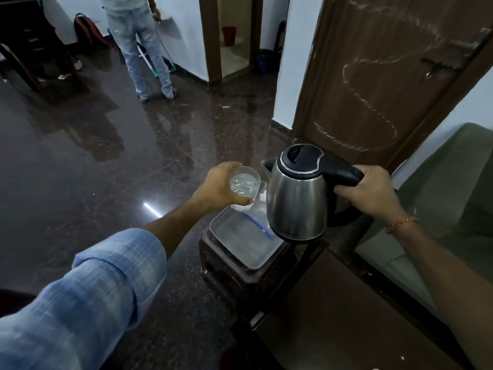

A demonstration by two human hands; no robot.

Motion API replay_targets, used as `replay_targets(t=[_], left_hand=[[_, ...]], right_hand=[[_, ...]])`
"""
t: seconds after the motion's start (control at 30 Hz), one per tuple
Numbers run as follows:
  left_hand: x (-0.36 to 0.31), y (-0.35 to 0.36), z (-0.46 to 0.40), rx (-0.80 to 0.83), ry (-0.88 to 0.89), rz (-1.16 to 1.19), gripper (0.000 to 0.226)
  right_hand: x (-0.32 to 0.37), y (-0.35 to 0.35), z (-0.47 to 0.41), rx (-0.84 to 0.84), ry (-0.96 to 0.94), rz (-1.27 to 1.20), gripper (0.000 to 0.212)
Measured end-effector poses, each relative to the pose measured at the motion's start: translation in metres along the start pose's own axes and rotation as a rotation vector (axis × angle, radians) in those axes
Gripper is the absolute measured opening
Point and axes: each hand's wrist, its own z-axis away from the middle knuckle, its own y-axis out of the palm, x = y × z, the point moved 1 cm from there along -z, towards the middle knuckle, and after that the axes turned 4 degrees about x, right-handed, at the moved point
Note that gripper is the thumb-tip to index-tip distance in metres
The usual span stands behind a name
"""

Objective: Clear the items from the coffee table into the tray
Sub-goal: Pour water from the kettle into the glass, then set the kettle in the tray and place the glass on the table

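Observation:
My left hand (217, 186) grips a clear drinking glass (244, 186) from its left side and holds it above the far end of a shallow metal tray (234, 244). My right hand (373, 190) grips the black handle of a steel electric kettle (297, 198), which hangs upright over the tray's right side. A blue-and-white pen-like item (260, 227) lies in the tray. The tray sits on a small dark stool (226, 273).
A dark wooden coffee table (333, 303) fills the lower right, with a green sofa (440, 209) behind it. A brown door (373, 76) stands beyond. A person in jeans (144, 49) stands across the polished dark floor (93, 156).

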Motion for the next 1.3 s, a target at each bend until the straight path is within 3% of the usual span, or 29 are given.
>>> replay_targets(t=[0.37,0.67,0.93,1.07,1.17,1.3], left_hand=[[0.098,0.026,0.045,-0.061,-0.187,-0.008,0.099],[0.131,0.052,0.044,-0.049,-0.152,-0.003,0.097],[0.136,0.058,0.037,-0.006,-0.122,0.013,0.096],[0.13,0.059,0.034,0.023,-0.119,0.011,0.097],[0.12,0.059,0.027,0.034,-0.093,0.017,0.096],[0.094,0.061,0.013,0.059,-0.012,-0.001,0.096]], right_hand=[[-0.071,0.198,-0.015,0.012,0.125,-0.216,0.018],[-0.112,0.302,-0.023,0.094,0.245,-0.233,0.022],[-0.132,0.322,-0.015,0.078,0.339,-0.268,0.023],[-0.133,0.315,-0.014,0.161,0.332,-0.223,0.024],[-0.126,0.299,-0.012,0.255,0.275,-0.177,0.034],[-0.113,0.259,-0.004,0.23,0.188,-0.151,0.064]])
